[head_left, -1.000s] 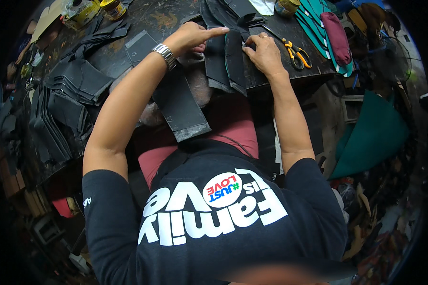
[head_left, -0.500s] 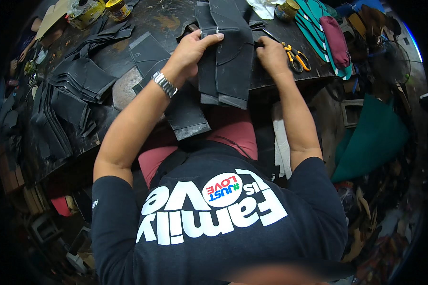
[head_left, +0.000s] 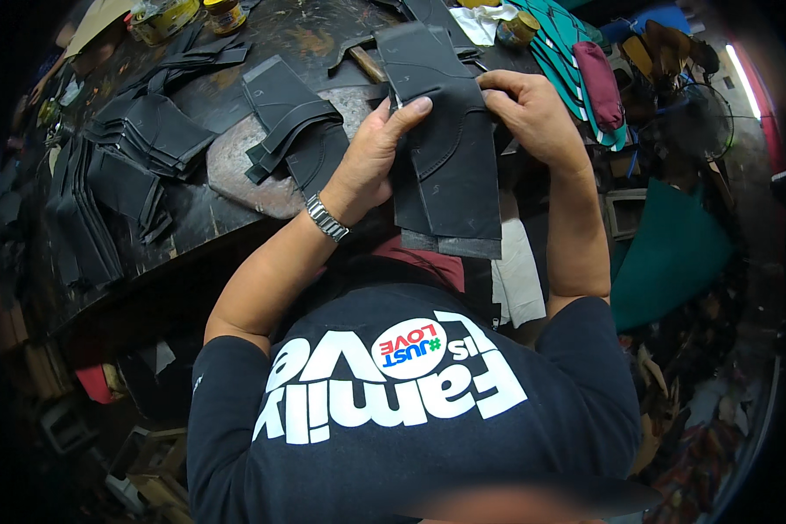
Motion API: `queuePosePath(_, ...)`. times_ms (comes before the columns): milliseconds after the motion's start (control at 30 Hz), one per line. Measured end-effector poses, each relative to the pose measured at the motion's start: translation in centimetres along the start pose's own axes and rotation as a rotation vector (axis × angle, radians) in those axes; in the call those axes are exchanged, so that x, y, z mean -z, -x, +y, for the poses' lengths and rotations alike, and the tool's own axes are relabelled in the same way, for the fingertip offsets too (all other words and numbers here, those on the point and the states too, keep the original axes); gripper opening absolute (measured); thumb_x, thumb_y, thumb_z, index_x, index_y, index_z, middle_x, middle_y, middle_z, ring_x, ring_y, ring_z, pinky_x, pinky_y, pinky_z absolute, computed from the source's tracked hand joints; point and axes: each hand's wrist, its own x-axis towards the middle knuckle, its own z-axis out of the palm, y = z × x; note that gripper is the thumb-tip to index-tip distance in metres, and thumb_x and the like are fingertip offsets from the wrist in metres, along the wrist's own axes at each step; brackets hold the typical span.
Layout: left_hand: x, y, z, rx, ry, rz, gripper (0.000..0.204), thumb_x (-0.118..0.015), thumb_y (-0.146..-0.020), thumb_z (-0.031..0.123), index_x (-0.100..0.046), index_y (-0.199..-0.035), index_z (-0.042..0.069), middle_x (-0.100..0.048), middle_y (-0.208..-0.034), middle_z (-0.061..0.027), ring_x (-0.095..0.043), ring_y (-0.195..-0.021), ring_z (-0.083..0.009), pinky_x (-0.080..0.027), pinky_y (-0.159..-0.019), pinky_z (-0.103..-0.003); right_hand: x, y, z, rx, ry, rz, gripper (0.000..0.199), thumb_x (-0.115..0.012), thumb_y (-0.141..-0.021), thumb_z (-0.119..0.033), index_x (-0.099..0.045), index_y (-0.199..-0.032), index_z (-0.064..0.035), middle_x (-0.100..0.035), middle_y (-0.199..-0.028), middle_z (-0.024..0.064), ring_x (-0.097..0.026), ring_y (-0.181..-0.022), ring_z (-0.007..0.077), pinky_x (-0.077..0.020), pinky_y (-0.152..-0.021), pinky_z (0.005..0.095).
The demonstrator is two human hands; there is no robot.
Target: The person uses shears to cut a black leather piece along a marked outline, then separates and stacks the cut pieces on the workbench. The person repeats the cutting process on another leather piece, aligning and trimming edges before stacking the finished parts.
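Note:
Both my hands hold a stack of black leather pieces [head_left: 450, 157] lifted toward my chest above the table's near edge. My left hand [head_left: 371, 157] grips its left side, thumb on top, a metal watch [head_left: 327, 217] on the wrist. My right hand [head_left: 528, 113] pinches the upper right edge. Light stitch lines curve across the top piece. The lower pieces of the stack stick out beneath it.
The dark worktable [head_left: 192, 218] carries piles of black cut pieces [head_left: 131, 148] at left and more [head_left: 293, 131] in the middle. A hammer handle [head_left: 368, 63] lies behind the stack. Jars [head_left: 166, 17] stand far left; teal soles [head_left: 576, 52] and a maroon pouch [head_left: 601, 79] at right.
The stack has been lifted off the table and drawn closer to my body, both hands coming with it. My left hand went from pressing flat to gripping the stack's side.

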Motion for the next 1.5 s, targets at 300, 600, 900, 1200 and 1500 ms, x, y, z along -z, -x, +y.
queuePosePath(300,1.3,1.9,-1.7,-0.369,-0.24,-0.014,0.044,-0.065,-0.094,0.012,-0.046,-0.133,0.005,-0.059,-0.122,-0.0044,-0.056,-0.112,-0.0119,-0.047,-0.098,-0.028,2.4,-0.6,-3.4,-0.031,0.206,-0.092,0.024,-0.059,-0.083,-0.014,-0.07,-0.096,0.0028,-0.06,-0.06,0.0076,-0.055,-0.055,0.0111,-0.0468,-0.057,0.0267)
queuePosePath(600,2.1,2.6,-2.2,-0.33,0.017,0.015,0.042,-0.059,-0.096,0.008,-0.044,-0.135,0.006,-0.056,-0.127,-0.006,-0.056,-0.115,-0.0135,-0.048,-0.098,-0.029,0.7,-0.2,-5.7,-0.237,-0.422,-0.305,0.066,-0.041,-0.099,-0.056,-0.06,-0.124,0.0025,-0.065,-0.095,0.0108,-0.065,-0.076,0.014,-0.0541,-0.066,0.0256)
queuePosePath(900,2.1,4.0,-2.9,-0.358,-0.024,-0.104,0.047,-0.051,-0.1,0.006,-0.034,-0.144,0.008,-0.051,-0.134,-0.0087,-0.052,-0.121,-0.0156,-0.045,-0.103,-0.03,-4.6,0.0,-3.5,-0.063,-0.77,0.018,0.023,-0.073,-0.086,-0.009,-0.06,-0.104,-0.002,-0.063,-0.09,0.0019,-0.059,-0.081,0.0062,-0.049,-0.076,0.0186)
queuePosePath(1200,4.3,5.9,2.7,-0.927,-1.492,0.281,0.063,-0.059,-0.092,0.046,-0.05,-0.131,-0.002,-0.047,-0.135,-0.0205,-0.042,-0.124,-0.0337,-0.032,-0.106,-0.043,-7.9,-0.3,-5.4,-0.056,-1.222,-0.044,0.039,-0.068,-0.089,-0.004,-0.049,-0.123,-0.0005,-0.067,-0.096,0.009,-0.066,-0.088,0.0117,-0.0532,-0.08,0.0226)
queuePosePath(1500,9.1,8.5,10.1,-0.252,-0.666,0.127,0.062,-0.067,-0.091,0.037,-0.047,-0.135,-0.003,-0.062,-0.12,-0.0089,-0.057,-0.109,-0.0136,-0.045,-0.095,-0.027,-15.8,-5.7,-5.7,-0.073,-1.33,-0.03,0.045,-0.072,-0.086,-0.006,-0.049,-0.124,-0.0021,-0.068,-0.093,0.0095,-0.065,-0.085,0.0115,-0.0517,-0.074,0.0211)
